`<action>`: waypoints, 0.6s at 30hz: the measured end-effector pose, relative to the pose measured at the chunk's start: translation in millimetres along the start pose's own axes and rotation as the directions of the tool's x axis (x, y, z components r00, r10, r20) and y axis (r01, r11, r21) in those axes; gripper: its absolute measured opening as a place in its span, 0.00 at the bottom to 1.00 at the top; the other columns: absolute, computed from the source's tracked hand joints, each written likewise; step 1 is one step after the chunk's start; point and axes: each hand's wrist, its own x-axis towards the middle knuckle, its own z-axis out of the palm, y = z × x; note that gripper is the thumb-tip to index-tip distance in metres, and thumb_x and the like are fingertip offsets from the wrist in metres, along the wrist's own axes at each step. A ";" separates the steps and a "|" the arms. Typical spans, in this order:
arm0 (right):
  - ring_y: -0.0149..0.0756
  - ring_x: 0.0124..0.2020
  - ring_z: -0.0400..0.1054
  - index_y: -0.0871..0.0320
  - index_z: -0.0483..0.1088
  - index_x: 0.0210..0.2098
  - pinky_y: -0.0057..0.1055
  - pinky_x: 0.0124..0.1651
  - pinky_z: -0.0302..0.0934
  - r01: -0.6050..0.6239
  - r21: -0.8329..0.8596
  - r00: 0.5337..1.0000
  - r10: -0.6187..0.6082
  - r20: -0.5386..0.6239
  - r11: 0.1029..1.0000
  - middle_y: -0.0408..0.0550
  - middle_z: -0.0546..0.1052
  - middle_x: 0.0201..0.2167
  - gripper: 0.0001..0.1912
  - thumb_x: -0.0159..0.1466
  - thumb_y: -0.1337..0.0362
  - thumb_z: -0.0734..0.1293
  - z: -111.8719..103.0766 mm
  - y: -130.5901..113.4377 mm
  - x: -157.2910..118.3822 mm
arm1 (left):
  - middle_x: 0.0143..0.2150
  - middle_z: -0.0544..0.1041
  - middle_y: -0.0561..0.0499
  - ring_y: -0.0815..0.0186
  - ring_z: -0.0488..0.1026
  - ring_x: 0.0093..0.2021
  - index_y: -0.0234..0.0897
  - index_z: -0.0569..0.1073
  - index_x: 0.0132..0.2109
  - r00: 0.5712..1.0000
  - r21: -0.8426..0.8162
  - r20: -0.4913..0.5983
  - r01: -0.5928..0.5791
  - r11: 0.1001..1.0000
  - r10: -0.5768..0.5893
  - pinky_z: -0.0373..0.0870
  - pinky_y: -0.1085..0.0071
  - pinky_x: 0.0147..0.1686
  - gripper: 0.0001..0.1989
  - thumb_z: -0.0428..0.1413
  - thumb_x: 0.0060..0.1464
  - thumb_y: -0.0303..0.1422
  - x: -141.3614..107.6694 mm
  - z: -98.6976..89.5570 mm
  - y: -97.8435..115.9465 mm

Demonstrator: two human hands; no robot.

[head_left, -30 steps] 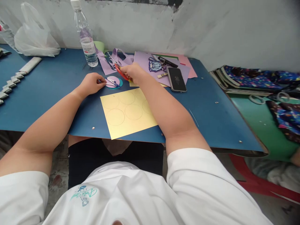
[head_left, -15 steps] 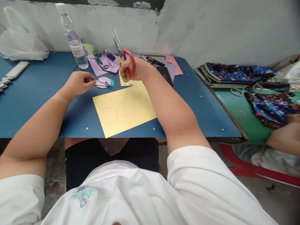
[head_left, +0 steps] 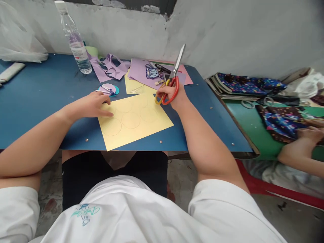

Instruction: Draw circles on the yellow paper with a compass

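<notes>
My right hand holds scissors by their red and yellow handles, with the blades pointing up and away from me. Beneath my left hand is the left edge of a yellow sheet marked with several drawn circles. The thumb and fingers of that hand are apart and hold nothing. Just beyond it lie round lilac and blue paper discs with a pen-like tool on top. Cut lilac paper scraps lie farther back.
A water bottle stands at the back left, near a plastic bag. Lilac sheets with pens lie behind the yellow sheet. At right, another person's hand rests on patterned cloth on a green table.
My right hand has moved right and nearer with the scissors, whose blades now tilt right. My left hand has gone from beside the discs onto the yellow sheet, its fingers spreading.
</notes>
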 end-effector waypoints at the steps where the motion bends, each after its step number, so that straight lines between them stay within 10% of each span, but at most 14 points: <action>1: 0.45 0.43 0.81 0.52 0.80 0.35 0.46 0.52 0.86 -0.022 -0.012 1.000 0.021 -0.006 1.000 0.49 0.85 0.39 0.16 0.72 0.56 0.86 1.8 8.7 1.7 | 0.63 0.82 0.36 0.31 0.76 0.71 0.43 0.85 0.60 1.000 0.005 -0.006 0.014 1.000 -0.014 0.76 0.48 0.70 0.35 0.72 0.55 0.62 -3.0 2.1 5.1; 6: 0.42 0.57 0.84 0.55 0.82 0.65 0.43 0.60 0.86 -0.104 -0.020 0.994 0.103 -0.034 0.994 0.54 0.85 0.63 0.19 0.86 0.48 0.76 13.5 30.9 12.2 | 0.66 0.81 0.32 0.30 0.78 0.71 0.41 0.83 0.72 0.997 -0.002 -0.006 0.082 0.997 -0.082 0.77 0.44 0.72 0.40 0.71 0.62 0.60 -15.2 6.8 23.9; 13: 0.47 0.37 0.76 0.50 0.74 0.25 0.50 0.46 0.82 -0.051 0.042 0.989 0.056 -0.133 0.998 0.48 0.78 0.31 0.18 0.63 0.67 0.83 14.1 42.1 15.7 | 0.63 0.85 0.34 0.38 0.85 0.60 0.40 0.79 0.78 0.980 -0.161 0.011 0.198 0.967 -0.199 0.84 0.48 0.62 0.43 0.71 0.64 0.56 -14.3 9.3 33.7; 18: 0.44 0.35 0.74 0.49 0.71 0.24 0.51 0.49 0.81 -0.016 0.076 0.989 0.027 -0.144 0.997 0.47 0.76 0.31 0.17 0.60 0.68 0.81 13.5 41.7 13.1 | 0.59 0.90 0.42 0.48 0.90 0.54 0.46 0.80 0.77 0.979 -0.356 0.154 0.181 0.917 -0.134 0.87 0.59 0.48 0.34 0.64 0.69 0.50 -14.5 2.1 40.7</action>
